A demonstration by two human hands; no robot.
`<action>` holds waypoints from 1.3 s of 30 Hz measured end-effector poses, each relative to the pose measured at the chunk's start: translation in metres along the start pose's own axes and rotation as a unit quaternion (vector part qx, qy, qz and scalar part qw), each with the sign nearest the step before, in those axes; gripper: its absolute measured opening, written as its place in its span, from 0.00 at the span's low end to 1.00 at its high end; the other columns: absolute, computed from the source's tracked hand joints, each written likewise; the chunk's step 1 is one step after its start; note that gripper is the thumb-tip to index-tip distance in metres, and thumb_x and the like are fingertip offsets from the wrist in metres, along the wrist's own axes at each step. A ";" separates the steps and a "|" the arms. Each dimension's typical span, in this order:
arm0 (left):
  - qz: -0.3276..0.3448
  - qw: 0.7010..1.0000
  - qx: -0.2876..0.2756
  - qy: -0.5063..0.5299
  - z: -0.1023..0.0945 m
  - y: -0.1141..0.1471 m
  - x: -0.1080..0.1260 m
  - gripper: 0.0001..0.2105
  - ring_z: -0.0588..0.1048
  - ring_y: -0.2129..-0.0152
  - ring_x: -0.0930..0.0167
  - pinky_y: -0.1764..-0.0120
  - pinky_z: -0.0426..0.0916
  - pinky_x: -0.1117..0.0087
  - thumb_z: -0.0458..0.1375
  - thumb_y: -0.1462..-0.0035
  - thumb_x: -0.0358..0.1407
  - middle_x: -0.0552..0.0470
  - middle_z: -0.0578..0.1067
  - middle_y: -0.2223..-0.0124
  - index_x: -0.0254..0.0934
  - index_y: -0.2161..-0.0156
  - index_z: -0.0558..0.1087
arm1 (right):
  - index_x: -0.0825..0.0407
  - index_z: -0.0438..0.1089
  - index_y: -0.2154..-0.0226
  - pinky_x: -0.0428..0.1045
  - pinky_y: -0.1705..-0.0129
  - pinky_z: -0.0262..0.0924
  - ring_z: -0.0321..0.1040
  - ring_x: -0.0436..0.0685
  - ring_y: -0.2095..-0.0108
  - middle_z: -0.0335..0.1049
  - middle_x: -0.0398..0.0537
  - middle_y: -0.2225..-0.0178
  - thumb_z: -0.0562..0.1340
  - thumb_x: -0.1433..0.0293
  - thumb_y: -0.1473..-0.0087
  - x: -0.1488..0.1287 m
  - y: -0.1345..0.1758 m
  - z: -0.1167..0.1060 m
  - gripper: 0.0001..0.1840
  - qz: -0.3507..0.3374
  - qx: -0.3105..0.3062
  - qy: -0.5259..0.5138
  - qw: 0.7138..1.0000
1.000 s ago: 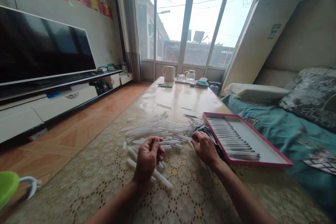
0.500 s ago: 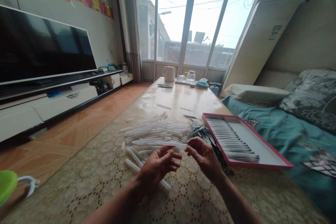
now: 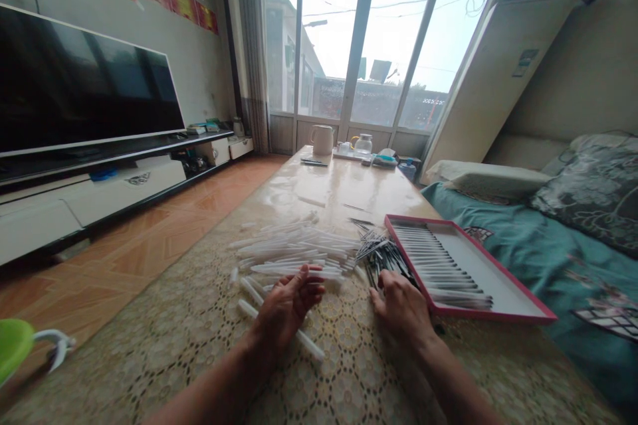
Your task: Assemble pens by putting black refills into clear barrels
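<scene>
My left hand (image 3: 289, 302) is closed, its thumb and fingers around one end of a white plastic tube (image 3: 333, 275) that points right. Just beyond it spreads a heap of similar white tubes (image 3: 294, 246), and a few lie loose beside the wrist. My right hand (image 3: 401, 305) rests at the near edge of a pile of thin dark rods (image 3: 381, 249), resembling pen refills. Its thumb stands apart from the bent fingers, whose tips are partly hidden; I see nothing held there. Close to its right is a shallow pink-rimmed box (image 3: 513, 275) holding a row of white, dark-tipped sticks (image 3: 441, 265).
A patterned cover lies over the long table (image 3: 199, 345). At its far end stand a beige jug (image 3: 322, 141), a glass pot (image 3: 363, 145) and a tray. A teal-covered sofa (image 3: 488, 212) borders the right side; a green plastic object (image 3: 14, 345) is at lower left.
My hands have parted. The left moved slightly left, taking the white tube along; the right left the tube's end and lowered to the dark rods on the right.
</scene>
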State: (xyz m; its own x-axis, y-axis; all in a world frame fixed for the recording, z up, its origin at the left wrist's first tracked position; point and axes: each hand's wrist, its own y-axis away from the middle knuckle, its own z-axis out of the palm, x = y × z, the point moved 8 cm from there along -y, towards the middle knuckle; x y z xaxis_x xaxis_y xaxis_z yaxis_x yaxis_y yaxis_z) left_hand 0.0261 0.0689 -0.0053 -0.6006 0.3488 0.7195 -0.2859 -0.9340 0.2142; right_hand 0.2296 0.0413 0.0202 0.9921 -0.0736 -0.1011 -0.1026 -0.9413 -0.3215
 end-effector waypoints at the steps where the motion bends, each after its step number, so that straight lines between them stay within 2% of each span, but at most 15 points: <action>1: 0.004 1.000 0.004 0.002 0.000 0.000 0.001 0.06 0.76 0.78 0.74 0.73 0.71 0.77 0.56 0.44 0.31 0.49 0.78 0.74 0.30 0.66 0.74 | 0.53 0.66 0.70 0.47 0.65 0.56 0.68 0.58 0.65 0.70 0.51 0.69 0.58 0.69 0.48 -0.003 0.001 0.001 0.05 0.000 -0.004 0.020 1.000; 7: 0.011 1.000 0.006 0.017 0.000 0.001 0.001 0.06 0.78 0.75 0.71 0.69 0.73 0.73 0.53 0.42 0.31 0.48 0.78 0.73 0.31 0.68 0.71 | 0.56 0.68 0.67 0.47 0.68 0.56 0.70 0.58 0.64 0.72 0.56 0.66 0.55 0.76 0.48 -0.014 0.003 0.004 0.07 0.014 -0.065 0.077 0.995; 12: 0.017 0.999 0.025 0.026 -0.002 0.001 0.003 0.06 0.78 0.77 0.70 0.71 0.73 0.72 0.52 0.41 0.32 0.48 0.78 0.74 0.33 0.68 0.68 | 0.56 0.68 0.70 0.47 0.73 0.53 0.72 0.60 0.68 0.73 0.56 0.68 0.56 0.75 0.50 -0.012 0.005 0.001 0.06 0.024 -0.072 0.075 0.994; 14: 0.020 0.999 0.033 0.026 -0.004 0.001 0.004 0.06 0.77 0.78 0.71 0.72 0.73 0.72 0.52 0.41 0.33 0.48 0.78 0.74 0.33 0.69 0.68 | 0.55 0.67 0.73 0.47 0.74 0.52 0.71 0.60 0.70 0.73 0.55 0.70 0.56 0.74 0.50 -0.008 0.004 -0.003 0.05 0.031 -0.054 0.061 0.996; 16: 0.027 0.998 0.042 0.023 -0.006 0.000 0.005 0.07 0.77 0.78 0.71 0.73 0.73 0.73 0.53 0.42 0.33 0.48 0.78 0.74 0.33 0.70 0.67 | 0.53 0.64 0.73 0.47 0.75 0.52 0.70 0.58 0.72 0.72 0.51 0.74 0.55 0.73 0.49 -0.006 0.002 -0.010 0.05 0.029 -0.019 0.020 0.999; 19: 0.042 0.997 0.065 0.014 -0.012 -0.001 0.009 0.05 0.78 0.78 0.72 0.73 0.73 0.75 0.54 0.42 0.30 0.48 0.78 0.75 0.33 0.70 0.66 | 0.51 0.60 0.73 0.45 0.75 0.52 0.66 0.53 0.78 0.66 0.43 0.79 0.53 0.71 0.47 -0.012 0.001 -0.019 0.05 -0.001 0.024 -0.120 0.993; 22: 0.061 0.994 0.092 0.014 -0.016 -0.001 0.013 0.03 0.78 0.77 0.72 0.72 0.74 0.76 0.53 0.43 0.26 0.49 0.78 0.75 0.33 0.68 0.66 | 0.51 0.59 0.72 0.44 0.75 0.53 0.62 0.50 0.78 0.62 0.40 0.79 0.52 0.72 0.47 -0.023 0.003 -0.029 0.03 -0.040 0.060 -0.271 0.960; 24: 0.070 0.992 0.106 0.019 -0.018 0.000 0.016 0.04 0.78 0.78 0.72 0.72 0.74 0.76 0.53 0.43 0.25 0.49 0.77 0.75 0.34 0.68 0.66 | 0.51 0.61 0.70 0.44 0.73 0.55 0.62 0.51 0.75 0.63 0.41 0.76 0.52 0.73 0.48 -0.029 0.006 -0.035 0.03 -0.056 0.082 -0.330 0.939; 28: 0.071 0.991 0.111 0.026 -0.019 -0.001 0.018 0.06 0.77 0.79 0.73 0.73 0.73 0.77 0.52 0.43 0.25 0.50 0.77 0.76 0.34 0.70 0.66 | 0.52 0.62 0.71 0.45 0.72 0.55 0.60 0.50 0.75 0.62 0.40 0.77 0.53 0.74 0.51 -0.036 0.010 -0.041 0.05 -0.080 0.081 -0.372 0.921; 39: 0.063 0.995 0.080 0.001 -0.016 -0.002 0.012 0.03 0.78 0.77 0.72 0.71 0.74 0.75 0.56 0.46 0.27 0.50 0.77 0.75 0.34 0.69 0.67 | 0.52 0.62 0.73 0.45 0.72 0.53 0.57 0.50 0.76 0.60 0.39 0.78 0.53 0.75 0.52 -0.043 0.012 -0.045 0.04 -0.101 0.056 -0.399 0.910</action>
State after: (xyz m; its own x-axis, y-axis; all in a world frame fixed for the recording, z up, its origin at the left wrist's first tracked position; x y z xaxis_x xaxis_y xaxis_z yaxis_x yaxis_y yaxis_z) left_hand 0.0080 0.0758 -0.0078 -0.6261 0.2289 0.7454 -0.0861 -0.9704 0.2256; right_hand 0.1890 0.0187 0.0630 0.6289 0.4018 -0.6656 0.0262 -0.8666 -0.4983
